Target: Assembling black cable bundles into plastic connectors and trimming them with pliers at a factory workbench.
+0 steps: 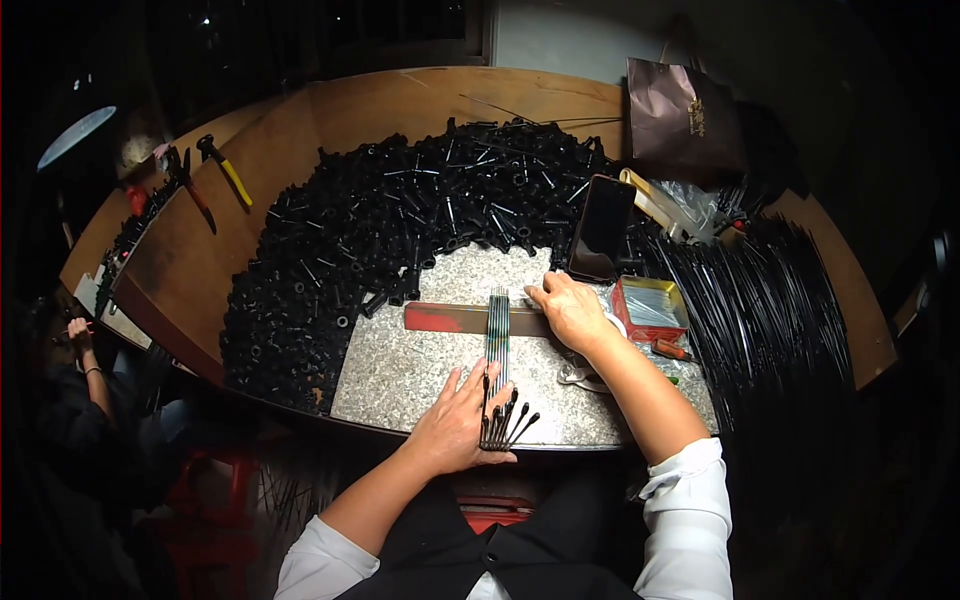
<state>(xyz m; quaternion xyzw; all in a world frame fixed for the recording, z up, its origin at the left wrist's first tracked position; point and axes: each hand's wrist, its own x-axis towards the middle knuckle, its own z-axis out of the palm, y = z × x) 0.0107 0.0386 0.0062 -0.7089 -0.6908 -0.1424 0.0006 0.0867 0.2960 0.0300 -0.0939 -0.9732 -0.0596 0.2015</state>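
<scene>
The black-knobbed rods [498, 330] point away from you, your spread left hand [458, 420] at their near ends, your curled right hand [570, 312], contents hidden, beside their far tips.

The desk [375, 385] is speckled grey and white. The rods [498, 335] are dark, their near knobs [525, 408] black; the flat bar [432, 317] is red at left, dull brown toward the right. The far heap [440, 200] is black, the box [655, 333] red and yellow, the sleeves [690, 505] white.
</scene>
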